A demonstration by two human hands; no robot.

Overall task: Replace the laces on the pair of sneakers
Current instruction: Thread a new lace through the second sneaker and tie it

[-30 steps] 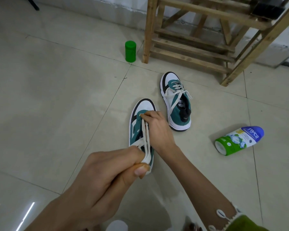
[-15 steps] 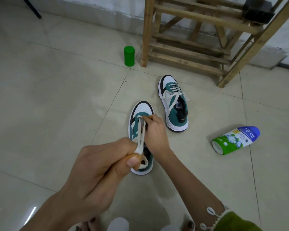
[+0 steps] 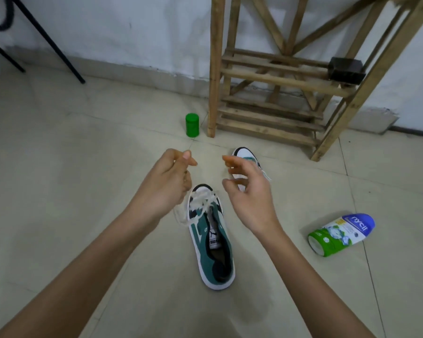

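The near green-and-white sneaker (image 3: 213,242) lies on the tiled floor with its toe pointing away from me. A white lace (image 3: 200,203) lies loose and bunched over its toe, and one loop spills onto the floor at the left. My left hand (image 3: 166,184) hovers above and left of the toe with its fingers loosely curled; I see nothing held in it. My right hand (image 3: 249,191) hovers to the right of the toe, fingers relaxed and spread, empty. The second sneaker (image 3: 244,152) lies farther away, mostly hidden behind my right hand.
A green jar (image 3: 192,125) stands by the leg of a wooden rack (image 3: 274,98) against the wall. A green, white and blue bottle (image 3: 340,234) lies on its side on the floor at the right. Black metal legs (image 3: 56,52) stand at the far left.
Both hands have let go of the lace and lifted off the near sneaker. The lace now lies loose on its toe. The view has tilted up toward the wall.
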